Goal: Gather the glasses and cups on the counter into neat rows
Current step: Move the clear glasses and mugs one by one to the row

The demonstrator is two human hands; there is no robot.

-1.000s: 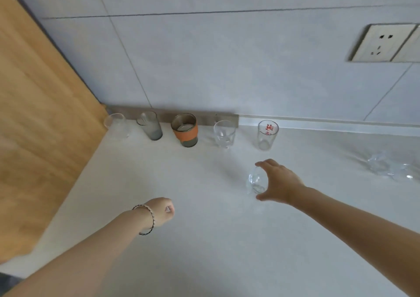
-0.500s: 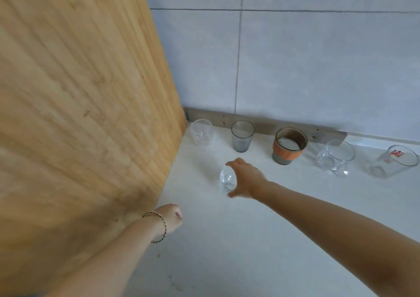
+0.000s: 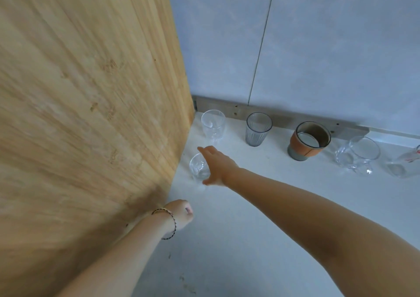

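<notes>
One small glass [image 3: 199, 167] beside wooden panel [image 3: 91, 114].

The wooden panel [image 3: 91, 114] walled off the whole left side of the counter [image 3: 250, 240], so nothing could pass that way. Along the tiled wall [image 3: 318, 46] stood a row of obstacles: a clear stemmed glass [image 3: 213, 124], a grey ribbed tumbler [image 3: 258, 129], an orange-sleeved cup [image 3: 309, 141], a clear mug [image 3: 359, 155] and a printed glass [image 3: 406, 167] (cut by the frame edge). Gaps between them were narrow. The small clear glass [image 3: 198, 168] under the right hand [image 3: 218, 167] sat close to the panel, just before the stemmed glass. The left hand [image 3: 179, 213], fisted, lay beside the panel's foot. The near counter, centre and right, lay open.
</notes>
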